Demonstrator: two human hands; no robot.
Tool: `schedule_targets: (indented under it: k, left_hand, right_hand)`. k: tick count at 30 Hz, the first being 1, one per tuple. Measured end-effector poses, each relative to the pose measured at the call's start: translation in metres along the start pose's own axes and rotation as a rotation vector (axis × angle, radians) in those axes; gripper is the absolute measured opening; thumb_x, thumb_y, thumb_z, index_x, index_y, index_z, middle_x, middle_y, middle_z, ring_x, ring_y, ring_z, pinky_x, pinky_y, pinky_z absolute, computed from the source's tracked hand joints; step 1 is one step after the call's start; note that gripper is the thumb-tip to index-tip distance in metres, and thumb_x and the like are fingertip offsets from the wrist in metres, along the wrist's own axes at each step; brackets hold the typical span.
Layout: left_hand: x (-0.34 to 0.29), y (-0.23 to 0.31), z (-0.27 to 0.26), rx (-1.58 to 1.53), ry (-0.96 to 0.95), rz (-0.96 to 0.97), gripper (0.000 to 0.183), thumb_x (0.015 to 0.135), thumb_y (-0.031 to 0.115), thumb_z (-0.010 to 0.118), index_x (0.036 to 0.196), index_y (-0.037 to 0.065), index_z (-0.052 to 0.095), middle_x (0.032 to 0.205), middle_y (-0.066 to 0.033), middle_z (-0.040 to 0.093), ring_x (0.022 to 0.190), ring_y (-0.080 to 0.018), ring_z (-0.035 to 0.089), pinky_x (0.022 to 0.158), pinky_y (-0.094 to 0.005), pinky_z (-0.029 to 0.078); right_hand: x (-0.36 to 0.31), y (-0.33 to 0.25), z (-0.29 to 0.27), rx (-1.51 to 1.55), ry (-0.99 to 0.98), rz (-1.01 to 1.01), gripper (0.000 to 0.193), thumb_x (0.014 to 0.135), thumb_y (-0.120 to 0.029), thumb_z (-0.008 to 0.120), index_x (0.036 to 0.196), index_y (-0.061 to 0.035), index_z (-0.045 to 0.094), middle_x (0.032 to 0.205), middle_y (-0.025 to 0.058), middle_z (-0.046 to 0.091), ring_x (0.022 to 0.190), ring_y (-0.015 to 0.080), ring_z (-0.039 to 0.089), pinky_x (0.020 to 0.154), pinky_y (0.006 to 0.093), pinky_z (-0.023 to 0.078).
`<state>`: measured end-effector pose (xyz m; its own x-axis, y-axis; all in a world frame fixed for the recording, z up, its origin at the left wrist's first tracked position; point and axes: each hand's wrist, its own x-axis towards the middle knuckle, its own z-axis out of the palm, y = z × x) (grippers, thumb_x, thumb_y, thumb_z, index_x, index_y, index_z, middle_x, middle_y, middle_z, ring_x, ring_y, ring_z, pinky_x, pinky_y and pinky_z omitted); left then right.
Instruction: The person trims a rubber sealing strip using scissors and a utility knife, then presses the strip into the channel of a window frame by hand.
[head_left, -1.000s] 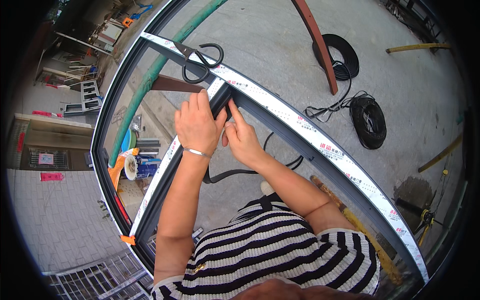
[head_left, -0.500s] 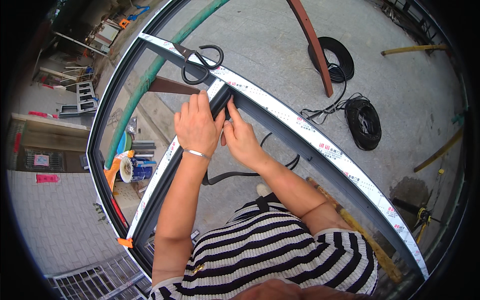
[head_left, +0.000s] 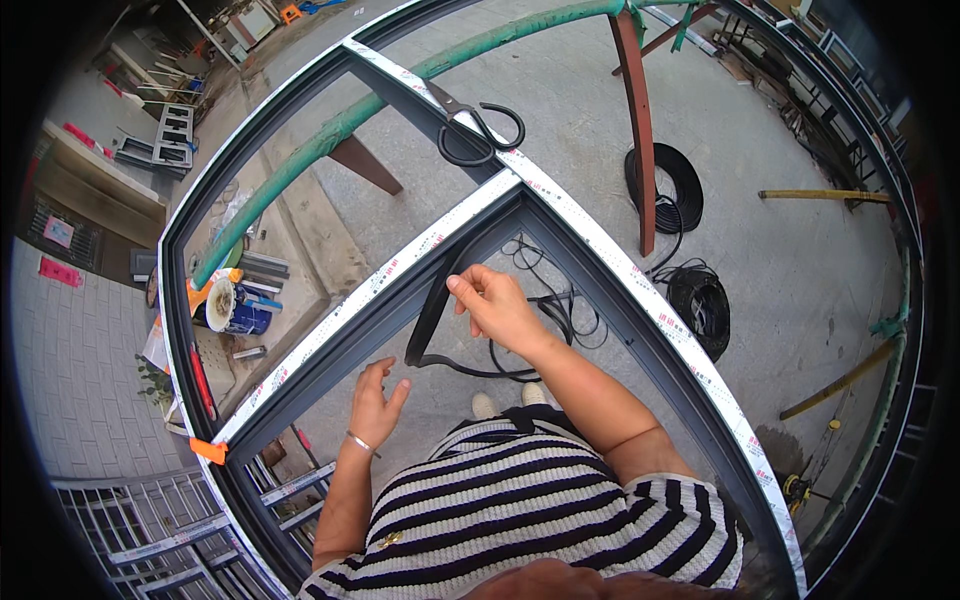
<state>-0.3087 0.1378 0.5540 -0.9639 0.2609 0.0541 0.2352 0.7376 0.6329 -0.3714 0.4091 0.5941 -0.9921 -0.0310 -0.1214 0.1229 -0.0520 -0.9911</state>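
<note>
My right hand (head_left: 492, 308) pinches a black rubber strip (head_left: 427, 328) inside the corner of a dark grey metal window frame (head_left: 600, 255) faced with printed white film. The strip's upper part runs up toward the corner. Below my hand it bends sharply and trails off to the right in loose loops. Lower left, my left hand (head_left: 376, 408) is empty, its thumb and fingers apart, near the strip's bend but not touching it. Black-handled scissors (head_left: 470, 130) lie across the film-covered bar just beyond the corner.
A green-wrapped bar (head_left: 330, 135) and red-brown legs (head_left: 640, 140) stand under the frame. Coils of black strip (head_left: 668, 190) lie on the floor at right. An orange clip (head_left: 209, 450) sits on the frame's left corner. A blue bucket (head_left: 245, 312) stands at left.
Both hands have left the bar near the corner. My left hand has dropped down and left and opened. My right hand has moved lower with the strip. The view has shifted.
</note>
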Motion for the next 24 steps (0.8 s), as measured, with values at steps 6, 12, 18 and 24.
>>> schedule_targets:
  k: [6, 12, 18, 24]
  left_hand:
    - [0.021, -0.067, 0.078, -0.603, -0.106, -0.114, 0.030, 0.092, 0.023, 0.071, 0.110, 0.000, 0.063, 0.095, -0.0091, 0.068, 0.095, -0.0162, 0.060, 0.087, -0.0320, 0.047]
    - [-0.010, -0.016, -0.002, -0.322, 0.216, 0.006, 0.026, 0.085, 0.014, 0.078, 0.104, 0.000, 0.066, 0.068, -0.0068, 0.064, 0.062, -0.0154, 0.060, 0.059, -0.0283, 0.048]
    - [0.001, 0.035, -0.053, 0.001, 0.475, 0.205, 0.025, 0.077, 0.006, 0.081, 0.098, -0.001, 0.068, 0.086, -0.0139, 0.066, 0.074, -0.0271, 0.066, 0.065, -0.0336, 0.052]
    - [0.001, 0.041, -0.049, 0.063, 0.546, 0.162, 0.024, 0.075, 0.004, 0.081, 0.095, 0.000, 0.068, 0.089, -0.0112, 0.062, 0.073, -0.0277, 0.063, 0.064, -0.0350, 0.051]
  right_hand:
    - [0.003, -0.017, 0.019, -0.318, 0.004, 0.019, 0.047, 0.096, -0.038, 0.066, 0.076, 0.0033, 0.058, 0.057, 0.0100, 0.062, 0.044, 0.0156, 0.059, 0.042, 0.0297, 0.048]
    - [0.012, -0.011, 0.016, 0.084, -0.085, 0.152, 0.034, 0.101, -0.028, 0.057, 0.087, 0.0028, 0.060, 0.066, 0.0094, 0.064, 0.044, 0.0134, 0.058, 0.038, 0.0262, 0.042]
    - [0.017, -0.009, 0.021, 0.250, -0.090, 0.193, 0.031, 0.102, -0.025, 0.056, 0.090, 0.0027, 0.059, 0.071, 0.0105, 0.065, 0.047, 0.0133, 0.057, 0.041, 0.0254, 0.045]
    - [0.016, -0.002, 0.025, 0.319, -0.081, 0.158, 0.028, 0.102, -0.024, 0.058, 0.092, 0.0027, 0.059, 0.075, 0.0118, 0.066, 0.056, 0.0148, 0.062, 0.049, 0.0260, 0.050]
